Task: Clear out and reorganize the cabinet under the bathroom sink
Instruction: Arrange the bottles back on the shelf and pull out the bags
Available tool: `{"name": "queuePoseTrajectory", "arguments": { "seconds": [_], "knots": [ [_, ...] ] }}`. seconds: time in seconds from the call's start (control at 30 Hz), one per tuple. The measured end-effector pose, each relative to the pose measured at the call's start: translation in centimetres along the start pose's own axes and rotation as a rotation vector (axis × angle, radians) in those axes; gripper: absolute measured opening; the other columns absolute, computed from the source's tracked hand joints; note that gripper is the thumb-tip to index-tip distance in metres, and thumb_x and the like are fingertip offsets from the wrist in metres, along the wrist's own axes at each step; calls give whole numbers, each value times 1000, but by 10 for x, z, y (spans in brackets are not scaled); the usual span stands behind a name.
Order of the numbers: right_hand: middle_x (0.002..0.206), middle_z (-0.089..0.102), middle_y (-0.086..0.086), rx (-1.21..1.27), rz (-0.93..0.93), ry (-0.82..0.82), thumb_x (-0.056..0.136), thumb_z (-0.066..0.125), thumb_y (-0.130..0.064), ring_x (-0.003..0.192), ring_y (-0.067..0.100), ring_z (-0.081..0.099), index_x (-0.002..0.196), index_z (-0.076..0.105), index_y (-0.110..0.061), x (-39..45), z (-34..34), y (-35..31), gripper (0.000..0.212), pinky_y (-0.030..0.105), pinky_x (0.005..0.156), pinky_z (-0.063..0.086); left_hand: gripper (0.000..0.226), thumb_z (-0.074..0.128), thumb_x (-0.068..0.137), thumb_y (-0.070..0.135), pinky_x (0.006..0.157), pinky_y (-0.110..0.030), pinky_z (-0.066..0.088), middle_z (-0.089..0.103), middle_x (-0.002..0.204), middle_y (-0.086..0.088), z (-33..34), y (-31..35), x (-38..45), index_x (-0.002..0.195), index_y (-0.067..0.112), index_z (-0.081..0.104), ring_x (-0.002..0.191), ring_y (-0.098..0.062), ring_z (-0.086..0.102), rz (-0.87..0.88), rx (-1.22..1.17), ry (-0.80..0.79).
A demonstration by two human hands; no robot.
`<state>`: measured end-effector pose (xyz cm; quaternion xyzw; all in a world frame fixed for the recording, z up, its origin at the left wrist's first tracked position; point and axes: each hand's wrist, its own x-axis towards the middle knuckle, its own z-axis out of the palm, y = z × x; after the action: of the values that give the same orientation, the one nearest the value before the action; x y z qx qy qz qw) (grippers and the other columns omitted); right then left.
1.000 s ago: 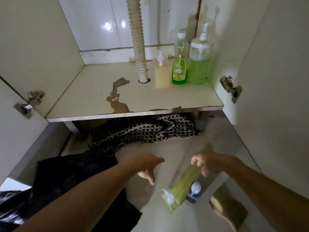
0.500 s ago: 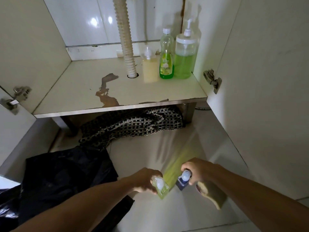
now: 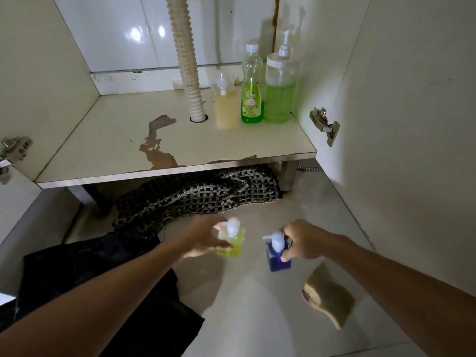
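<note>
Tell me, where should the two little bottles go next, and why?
Probably up onto the shelf, beside the three bottles at its back right. The left hand grips the green bottle and the right hand the blue bottle, both above the floor, and the shelf has bare room left of the pipe.

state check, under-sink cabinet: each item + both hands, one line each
left hand: grips yellow-green pump bottle, lifted
right hand: grips blue pump bottle, upright
three bottles: upright, shelf's back right
drain hose: runs through shelf hole
sponge: on floor
</note>
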<state>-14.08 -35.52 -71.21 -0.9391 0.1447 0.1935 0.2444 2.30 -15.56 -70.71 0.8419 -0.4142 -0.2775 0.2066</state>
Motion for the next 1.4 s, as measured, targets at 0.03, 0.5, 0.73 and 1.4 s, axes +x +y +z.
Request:
{"name": "queuePoseTrajectory", "arguments": {
  "seconds": [0.03, 0.5, 0.73, 1.4],
  "knots": [
    [83, 67, -8, 9, 12, 1, 73, 76, -27, 75, 12, 60, 95, 68, -13, 1, -14, -4, 28, 14, 64, 43, 57, 82, 71, 27, 81, -22, 41, 66, 116, -2, -16, 4, 2, 123, 16, 61, 90, -10, 55, 8, -30, 37],
    [81, 68, -3, 122, -192, 433, 71, 81, -22, 70, 14, 61, 91, 68, -15, 81, -171, -98, 25, 16, 67, 45, 51, 85, 67, 27, 82, -40, 58, 66, 109, 0, -176, -19, 68, 113, 14, 66, 92, -23, 67, -125, -416, 631],
    [84, 60, 4, -52, -101, 549, 69, 81, -20, 81, 25, 59, 80, 58, -17, 205, -201, -143, 26, 24, 63, 34, 70, 84, 69, 24, 88, -42, 56, 58, 125, -9, -200, -57, 130, 132, 13, 55, 102, -30, 65, -162, -376, 575],
    [114, 60, 22, -114, 74, 776, 88, 57, -3, 104, 38, 58, 109, 59, 2, 260, -190, -152, 21, 29, 72, 38, 76, 80, 75, 23, 56, -20, 53, 52, 135, -15, -246, -66, 201, 140, 15, 42, 92, -29, 71, -215, -233, 471]
  ]
}}
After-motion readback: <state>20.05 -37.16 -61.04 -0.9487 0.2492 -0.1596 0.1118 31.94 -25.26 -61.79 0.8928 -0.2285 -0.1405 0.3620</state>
